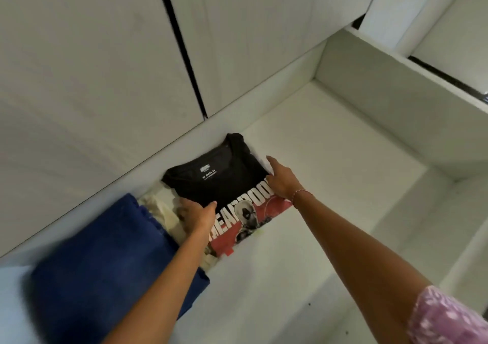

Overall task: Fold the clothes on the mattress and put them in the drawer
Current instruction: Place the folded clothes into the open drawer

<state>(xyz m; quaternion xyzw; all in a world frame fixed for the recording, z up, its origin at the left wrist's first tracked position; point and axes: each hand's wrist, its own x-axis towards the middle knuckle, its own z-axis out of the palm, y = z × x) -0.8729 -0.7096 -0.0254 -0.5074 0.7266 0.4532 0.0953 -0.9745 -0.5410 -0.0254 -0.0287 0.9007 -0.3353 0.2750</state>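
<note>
A folded black T-shirt (pixel 224 177) with a red and white print lies inside the open white drawer (pixel 343 185), against its back wall. My left hand (pixel 196 215) grips the shirt's left edge, thumb on top and fingers underneath. My right hand (pixel 280 178) holds the shirt's right edge, with its fingers partly tucked at the fabric. A cream garment (pixel 163 211) lies under and to the left of the shirt. A folded blue garment (pixel 100 264) lies at the drawer's left end.
White cupboard doors (pixel 105 53) rise behind the drawer. The drawer's right wall (pixel 396 100) stands tall at the upper right. Bare white drawer floor (pixel 330 198) stretches right of the shirt. A pink patterned sleeve (pixel 449 320) shows at the bottom right.
</note>
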